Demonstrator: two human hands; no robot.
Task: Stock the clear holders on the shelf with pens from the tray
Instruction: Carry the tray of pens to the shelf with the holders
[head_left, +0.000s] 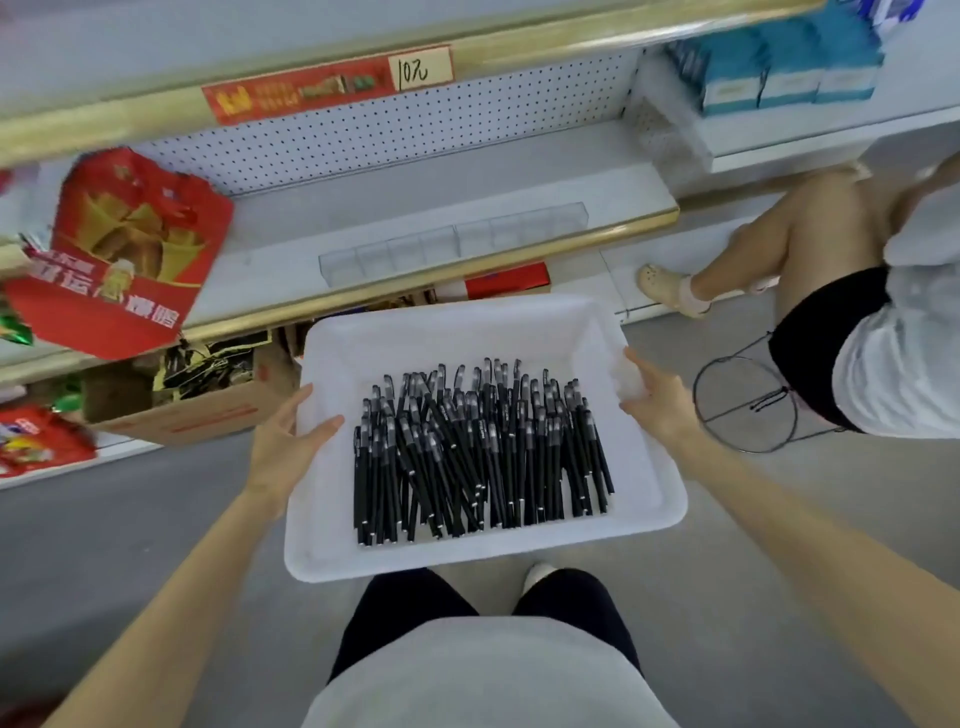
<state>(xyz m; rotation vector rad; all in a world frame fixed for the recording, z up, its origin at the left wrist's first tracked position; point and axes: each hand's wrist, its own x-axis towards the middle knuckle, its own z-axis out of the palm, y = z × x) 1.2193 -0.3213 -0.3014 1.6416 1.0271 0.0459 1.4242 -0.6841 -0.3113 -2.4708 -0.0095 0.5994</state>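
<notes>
Head cam, wide-angle, looks fwd & down, close over tray (467, 325), shelf (280, 244) beyond; edges prob. warped.

- The white rectangular plastic tray (332, 519) looks smooth, with a soft sheen along its rim.
- Inside the tray, the slim black plastic pens (467, 452) have matt barrels.
- Beyond the tray, the clear plastic compartmented holders (452, 241) are glossy and see-through.
- Between them and the tray, the gold-coloured metal shelf edge (571, 241) shines.
- Left of the tray, the brown cardboard box (218, 410) is dull.
- Right of the tray, the thin dark wire frame (746, 404) is bare metal.
</notes>
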